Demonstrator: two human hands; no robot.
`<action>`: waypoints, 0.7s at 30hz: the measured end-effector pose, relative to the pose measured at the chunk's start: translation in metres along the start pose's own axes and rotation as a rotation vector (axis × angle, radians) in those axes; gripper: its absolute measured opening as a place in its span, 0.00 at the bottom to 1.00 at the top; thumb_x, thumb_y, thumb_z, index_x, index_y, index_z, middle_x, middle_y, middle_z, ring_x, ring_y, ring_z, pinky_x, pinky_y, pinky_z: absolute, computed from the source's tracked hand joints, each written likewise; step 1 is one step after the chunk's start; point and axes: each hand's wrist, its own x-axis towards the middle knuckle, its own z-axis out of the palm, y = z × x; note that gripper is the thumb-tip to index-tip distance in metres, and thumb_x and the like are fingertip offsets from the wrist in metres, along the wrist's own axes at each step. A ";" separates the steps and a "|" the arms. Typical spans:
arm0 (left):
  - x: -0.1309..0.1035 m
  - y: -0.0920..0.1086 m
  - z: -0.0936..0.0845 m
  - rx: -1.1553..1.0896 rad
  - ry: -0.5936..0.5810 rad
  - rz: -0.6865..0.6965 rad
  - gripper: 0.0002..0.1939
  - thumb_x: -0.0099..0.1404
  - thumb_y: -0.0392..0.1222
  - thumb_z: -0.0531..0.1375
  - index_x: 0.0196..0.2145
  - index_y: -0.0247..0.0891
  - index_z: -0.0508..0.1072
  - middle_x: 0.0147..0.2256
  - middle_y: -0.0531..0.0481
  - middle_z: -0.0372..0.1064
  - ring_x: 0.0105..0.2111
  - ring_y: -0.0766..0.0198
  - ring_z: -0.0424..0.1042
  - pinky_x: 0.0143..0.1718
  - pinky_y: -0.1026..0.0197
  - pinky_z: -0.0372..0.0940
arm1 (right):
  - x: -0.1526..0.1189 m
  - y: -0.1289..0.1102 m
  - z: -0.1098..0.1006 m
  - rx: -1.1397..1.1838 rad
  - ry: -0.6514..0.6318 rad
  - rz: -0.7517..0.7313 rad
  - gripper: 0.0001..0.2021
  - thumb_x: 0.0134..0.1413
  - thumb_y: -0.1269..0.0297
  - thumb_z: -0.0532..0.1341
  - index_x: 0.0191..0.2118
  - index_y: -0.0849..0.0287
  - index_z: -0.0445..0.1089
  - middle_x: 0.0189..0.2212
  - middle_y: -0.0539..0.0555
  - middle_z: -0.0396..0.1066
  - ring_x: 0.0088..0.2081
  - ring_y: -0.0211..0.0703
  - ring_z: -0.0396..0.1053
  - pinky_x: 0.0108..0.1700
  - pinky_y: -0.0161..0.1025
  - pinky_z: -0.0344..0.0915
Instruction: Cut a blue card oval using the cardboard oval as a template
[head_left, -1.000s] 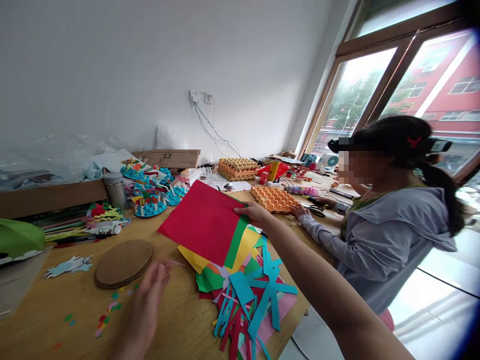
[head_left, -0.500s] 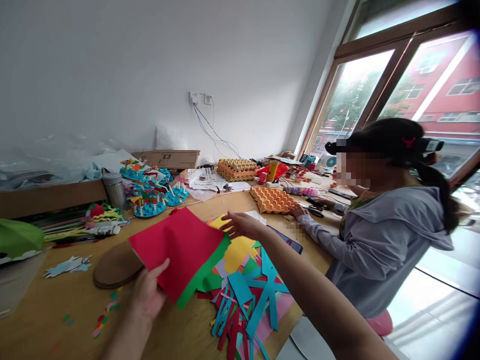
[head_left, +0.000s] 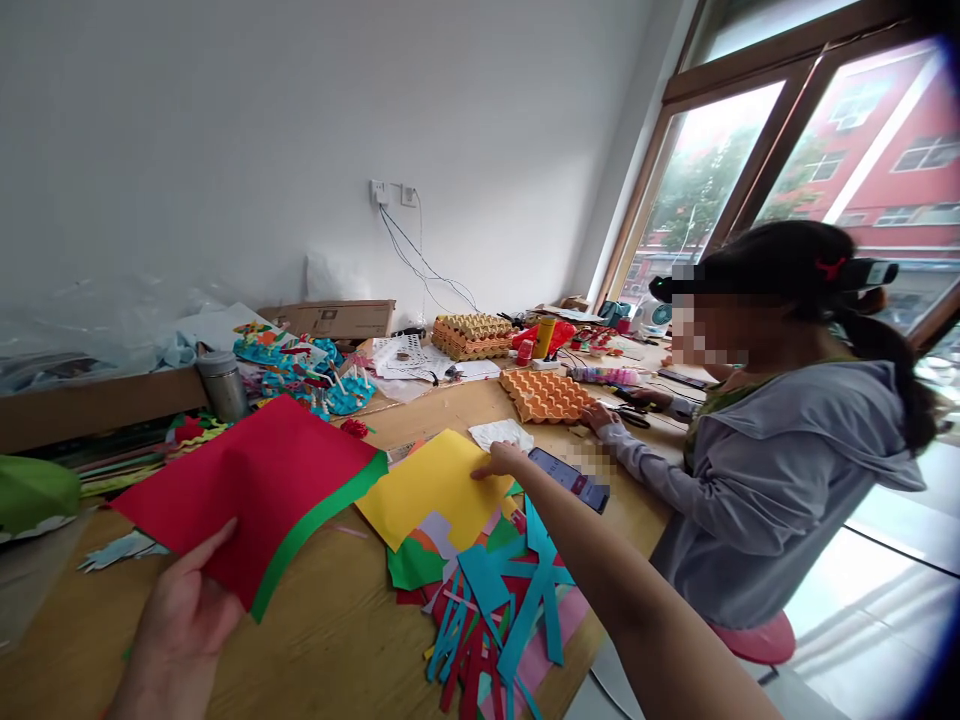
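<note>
Red sheet point(head_left: 255, 480) in the left hand point(head_left: 191, 605); yellow sheet point(head_left: 420, 488) at the right hand point(head_left: 501, 462).
The left hand pinches the red sheet, thumb on top, a green sheet point(head_left: 315, 535) edging out beneath; the yellow sheet lies to the right on the table point(head_left: 337, 630), long axis hard to tell; the right hand is nearer, fingers bent at its right side, whether pinching I cannot tell; a phone point(head_left: 568, 478) rests just beyond.

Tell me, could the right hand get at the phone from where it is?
Probably yes: the right hand, at the edge of the yellow sheet, has the phone close by, with nothing seen lying on its screen.
</note>
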 end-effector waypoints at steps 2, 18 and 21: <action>0.001 0.000 0.000 0.000 0.003 -0.005 0.21 0.66 0.27 0.50 0.55 0.35 0.66 0.28 0.54 0.78 0.25 0.68 0.76 0.30 0.67 0.73 | 0.005 0.002 -0.004 -0.023 -0.023 0.003 0.40 0.29 0.42 0.71 0.49 0.61 0.68 0.52 0.65 0.65 0.57 0.64 0.58 0.52 0.53 0.59; 0.006 0.005 -0.003 -0.054 0.036 0.018 0.24 0.65 0.25 0.50 0.57 0.38 0.66 0.30 0.56 0.79 0.26 0.68 0.76 0.29 0.68 0.73 | -0.001 -0.011 -0.028 0.012 0.059 -0.147 0.14 0.61 0.60 0.58 0.50 0.61 0.67 0.48 0.57 0.67 0.46 0.45 0.68 0.47 0.48 0.68; 0.005 0.005 -0.003 -0.065 0.008 0.035 0.24 0.64 0.25 0.50 0.56 0.40 0.67 0.31 0.58 0.79 0.27 0.68 0.77 0.29 0.69 0.73 | -0.009 -0.025 -0.045 0.077 0.148 -0.216 0.14 0.62 0.59 0.58 0.49 0.60 0.67 0.47 0.56 0.68 0.45 0.44 0.69 0.46 0.47 0.68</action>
